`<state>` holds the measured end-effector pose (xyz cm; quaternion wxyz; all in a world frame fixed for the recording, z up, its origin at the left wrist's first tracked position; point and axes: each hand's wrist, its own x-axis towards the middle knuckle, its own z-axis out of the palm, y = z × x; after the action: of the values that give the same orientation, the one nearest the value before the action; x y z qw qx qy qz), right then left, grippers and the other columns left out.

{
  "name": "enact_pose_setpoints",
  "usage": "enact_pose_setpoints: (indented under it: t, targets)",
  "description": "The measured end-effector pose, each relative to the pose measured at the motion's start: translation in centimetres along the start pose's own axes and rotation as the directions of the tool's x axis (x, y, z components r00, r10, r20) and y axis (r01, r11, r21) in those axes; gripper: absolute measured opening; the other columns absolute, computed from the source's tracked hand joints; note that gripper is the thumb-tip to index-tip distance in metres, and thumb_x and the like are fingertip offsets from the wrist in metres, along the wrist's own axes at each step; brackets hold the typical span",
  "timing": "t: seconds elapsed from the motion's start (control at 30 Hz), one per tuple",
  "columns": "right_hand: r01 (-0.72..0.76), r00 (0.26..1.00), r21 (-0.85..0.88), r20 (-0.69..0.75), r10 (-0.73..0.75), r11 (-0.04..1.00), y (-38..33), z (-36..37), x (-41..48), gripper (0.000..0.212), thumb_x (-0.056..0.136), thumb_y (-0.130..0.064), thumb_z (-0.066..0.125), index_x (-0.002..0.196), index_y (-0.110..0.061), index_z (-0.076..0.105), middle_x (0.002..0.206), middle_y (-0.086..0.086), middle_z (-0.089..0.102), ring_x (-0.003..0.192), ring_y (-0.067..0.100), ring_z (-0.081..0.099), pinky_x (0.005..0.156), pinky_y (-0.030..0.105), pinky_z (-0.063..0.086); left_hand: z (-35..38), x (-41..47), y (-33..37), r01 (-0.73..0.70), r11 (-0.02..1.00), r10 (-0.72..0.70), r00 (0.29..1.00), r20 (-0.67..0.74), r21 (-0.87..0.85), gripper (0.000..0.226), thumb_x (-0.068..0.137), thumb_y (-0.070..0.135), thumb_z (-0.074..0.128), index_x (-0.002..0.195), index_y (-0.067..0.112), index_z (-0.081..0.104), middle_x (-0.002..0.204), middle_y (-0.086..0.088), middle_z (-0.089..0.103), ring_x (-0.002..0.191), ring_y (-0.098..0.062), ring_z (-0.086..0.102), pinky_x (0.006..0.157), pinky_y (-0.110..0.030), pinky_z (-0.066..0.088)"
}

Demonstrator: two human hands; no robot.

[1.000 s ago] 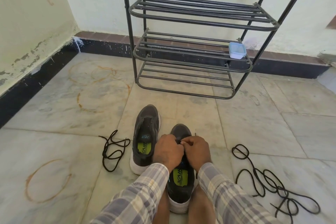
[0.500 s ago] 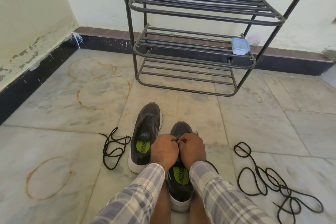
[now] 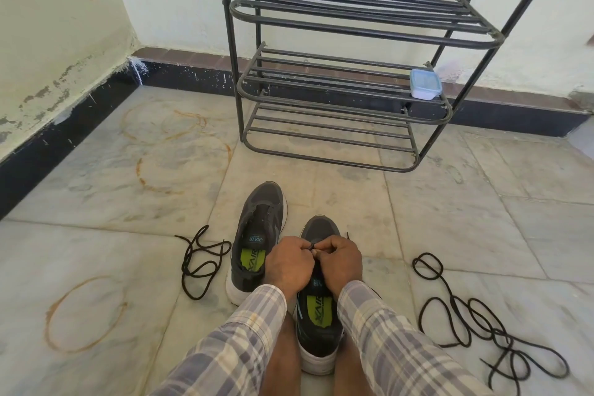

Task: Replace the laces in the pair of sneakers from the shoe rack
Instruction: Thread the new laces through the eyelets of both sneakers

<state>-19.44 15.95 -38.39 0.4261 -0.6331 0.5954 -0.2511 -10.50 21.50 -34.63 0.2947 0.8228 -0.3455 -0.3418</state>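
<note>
Two dark grey sneakers with white soles stand on the marble floor. The left sneaker has no lace in it. The right sneaker sits between my forearms. My left hand and my right hand meet over its eyelets, both pinching a black lace end between the fingertips. A short black lace lies loose to the left of the shoes. A longer tangle of black laces lies to the right.
A black metal shoe rack stands against the far wall, with a small lidded plastic box on its middle shelf. Walls with a dark skirting close the left and back. Rust rings stain the floor tiles.
My hands stay together on the right sneaker, shifting slightly toward its toe as they work the lace end. The view has tilted a little; shoes and loose laces have not moved.
</note>
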Motion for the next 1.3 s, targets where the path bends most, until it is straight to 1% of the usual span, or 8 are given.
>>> enact_pose_setpoints:
  t: [0.2, 0.23, 0.33, 0.5, 0.7, 0.87, 1.07, 1.3]
  targets:
    - [0.001, 1.000, -0.038, -0.013, -0.001, 0.999, 0.0, 0.2, -0.1, 0.018, 0.082, -0.009, 0.072, 0.073, -0.025, 0.074, 0.075, -0.008, 0.070, 0.073, 0.008, 0.064, 0.071, 0.022, 0.051, -0.2, 0.7, 0.0, 0.025, 0.999, -0.023, 0.999, 0.030, -0.048, 0.031, 0.094, 0.020, 0.046, 0.077, 0.017, 0.073, 0.082, -0.001, 0.069, 0.084, -0.023, 0.064, 0.082, -0.038, 0.054]
    - [-0.006, 1.000, -0.042, -0.019, 0.005, 0.999, 0.0, 0.3, -0.2, 0.018, 0.083, -0.010, 0.071, 0.075, -0.025, 0.074, 0.076, -0.008, 0.070, 0.073, 0.009, 0.064, 0.073, 0.024, 0.052, -0.2, 0.9, 0.0, 0.026, 0.998, -0.024, 0.999, 0.029, -0.059, 0.029, 0.092, 0.017, 0.048, 0.078, 0.019, 0.074, 0.085, -0.002, 0.070, 0.087, -0.025, 0.065, 0.085, -0.039, 0.054]
    - [-0.008, 1.000, -0.047, -0.019, 0.007, 0.999, 0.0, 0.4, -0.5, 0.017, 0.086, -0.011, 0.067, 0.084, -0.023, 0.078, 0.083, -0.006, 0.072, 0.080, 0.012, 0.065, 0.080, 0.028, 0.054, 0.0, 1.0, -0.2, 0.039, 0.999, -0.040, 0.999, -0.028, -0.032, 0.023, 0.090, 0.017, 0.059, 0.103, 0.024, 0.076, 0.108, 0.000, 0.073, 0.103, -0.023, 0.066, 0.095, -0.034, 0.053]
    - [-0.012, 0.999, -0.029, -0.031, 0.011, 0.999, 0.4, 0.6, -0.8, 0.021, 0.089, -0.010, 0.062, 0.094, -0.022, 0.078, 0.094, -0.005, 0.071, 0.089, 0.013, 0.064, 0.084, 0.026, 0.051, 0.7, 1.0, -0.5, 0.036, 0.999, -0.038, 0.996, -0.077, -0.027, 0.018, 0.089, 0.026, 0.068, 0.105, 0.029, 0.075, 0.106, 0.004, 0.074, 0.099, -0.018, 0.068, 0.093, -0.034, 0.054]
    - [-0.047, 0.998, -0.016, -0.053, 0.046, 0.999, 0.3, 0.7, -0.5, 0.017, 0.086, -0.007, 0.064, 0.089, -0.019, 0.075, 0.083, -0.007, 0.070, 0.078, 0.010, 0.063, 0.072, 0.023, 0.047, 0.8, 1.2, -0.6, 0.040, 0.998, -0.043, 0.995, -0.088, -0.043, 0.018, 0.089, 0.025, 0.070, 0.105, 0.028, 0.075, 0.107, 0.004, 0.074, 0.100, -0.017, 0.067, 0.094, -0.034, 0.054]
    - [-0.050, 0.998, -0.016, -0.032, 0.049, 0.999, 0.2, 0.7, -0.5, 0.016, 0.089, -0.007, 0.061, 0.086, -0.020, 0.070, 0.080, -0.007, 0.066, 0.075, 0.010, 0.060, 0.070, 0.023, 0.045, 0.9, 1.2, -0.8, 0.043, 0.998, -0.047, 0.994, -0.094, -0.042, 0.019, 0.089, 0.025, 0.070, 0.107, 0.028, 0.074, 0.108, 0.004, 0.073, 0.100, -0.017, 0.067, 0.093, -0.034, 0.054]
    - [-0.060, 0.998, 0.003, 0.004, 0.060, 0.998, 0.2, 0.6, -0.1, 0.018, 0.089, -0.005, 0.060, 0.082, -0.019, 0.068, 0.073, -0.008, 0.063, 0.068, 0.009, 0.057, 0.056, 0.014, 0.039, 0.8, 1.4, -0.7, 0.065, 0.996, -0.071, 0.992, -0.109, -0.053, 0.026, 0.088, 0.026, 0.069, 0.114, 0.027, 0.072, 0.113, 0.001, 0.072, 0.105, -0.021, 0.066, 0.095, -0.035, 0.053]
    - [-0.117, 0.992, 0.088, 0.047, 0.113, 0.989, 0.3, 0.7, 0.3, 0.026, 0.086, -0.001, 0.060, 0.073, -0.021, 0.067, 0.076, 0.000, 0.070, 0.075, 0.018, 0.065, 0.075, 0.034, 0.056, 0.6, 1.6, -0.8, 0.048, 0.997, -0.052, 0.997, -0.061, -0.061, 0.029, 0.087, 0.025, 0.072, 0.115, 0.024, 0.073, 0.115, 0.000, 0.073, 0.105, -0.021, 0.067, 0.097, -0.035, 0.053]
